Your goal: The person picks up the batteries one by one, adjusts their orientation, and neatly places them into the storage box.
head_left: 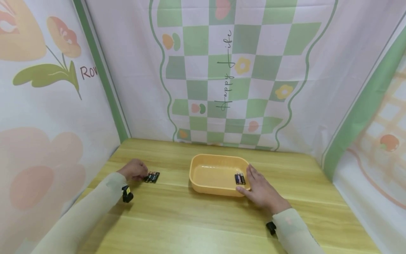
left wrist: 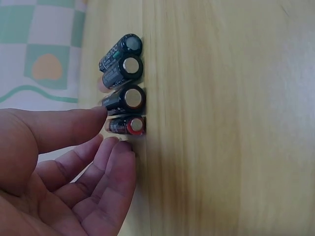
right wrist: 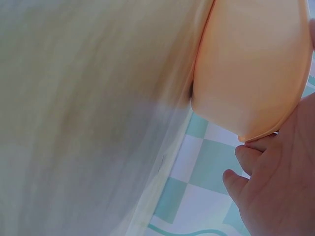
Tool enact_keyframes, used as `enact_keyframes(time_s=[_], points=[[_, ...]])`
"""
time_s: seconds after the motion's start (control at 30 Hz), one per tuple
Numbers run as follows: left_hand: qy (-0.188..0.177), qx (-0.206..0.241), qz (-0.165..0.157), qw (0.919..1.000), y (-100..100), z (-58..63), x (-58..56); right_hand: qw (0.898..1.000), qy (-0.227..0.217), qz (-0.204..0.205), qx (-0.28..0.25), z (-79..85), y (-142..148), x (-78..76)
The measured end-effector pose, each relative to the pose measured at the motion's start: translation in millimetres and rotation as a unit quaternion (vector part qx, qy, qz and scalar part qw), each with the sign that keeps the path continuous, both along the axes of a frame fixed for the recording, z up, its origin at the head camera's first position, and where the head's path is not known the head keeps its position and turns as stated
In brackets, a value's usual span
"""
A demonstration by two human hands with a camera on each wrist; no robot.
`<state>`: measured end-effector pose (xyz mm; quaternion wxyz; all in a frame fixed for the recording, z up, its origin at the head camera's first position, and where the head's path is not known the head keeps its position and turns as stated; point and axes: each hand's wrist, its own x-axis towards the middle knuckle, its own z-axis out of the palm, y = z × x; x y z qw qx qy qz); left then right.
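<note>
On the left part of the table several small batteries (left wrist: 132, 97) lie side by side in a row, mostly dark, the nearest with a red ring. My left hand (head_left: 134, 170) is at this row. In the left wrist view its thumb overlaps one dark battery, while the loosely bent fingers sit beside the red-ringed battery (left wrist: 129, 126). A yellow-orange plastic basin (head_left: 209, 189) stands mid-table, with a small group of batteries (head_left: 240, 179) inside at its right end. My right hand (head_left: 263, 190) rests against the basin's right front corner, thumb at the front rim and fingers extended along the right side.
The wooden table (head_left: 165, 218) runs back to a hanging cloth (head_left: 222, 81) with green checks. Printed cloth also hangs along the left and right sides. Each wrist carries a small black camera mount, such as the left one (head_left: 127, 194).
</note>
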<state>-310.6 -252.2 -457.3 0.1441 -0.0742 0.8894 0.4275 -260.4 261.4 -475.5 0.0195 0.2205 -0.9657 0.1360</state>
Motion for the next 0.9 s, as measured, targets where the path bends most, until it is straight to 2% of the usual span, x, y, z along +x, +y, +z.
enact_keyframes(time_s=[0.27,0.37,0.5,0.57,0.7,0.9], points=[[0.000,-0.010,0.006,0.9999,-0.6,-2.4,-0.4,1.000,-0.001,0.001,-0.003,2.2,-0.3,0.9],[0.001,-0.056,0.002,0.9985,-0.5,-3.6,-2.1,1.000,-0.001,0.000,-0.004,2.4,-0.6,1.6],[-0.004,-0.126,-0.010,0.9919,-1.6,-6.4,-5.0,1.000,-0.005,0.001,-0.007,1.7,-1.1,2.4],[-0.006,-0.141,-0.016,0.9899,-2.2,-7.5,-6.1,1.000,-0.004,0.001,-0.007,1.2,-1.1,2.5],[0.007,-0.144,-0.025,0.9893,-3.0,-8.3,-7.3,1.000,0.000,0.000,-0.005,0.6,-0.9,2.0],[0.023,-0.091,-0.045,0.9946,-7.6,-7.7,-6.7,1.000,0.002,-0.001,-0.003,1.4,-0.4,0.8]])
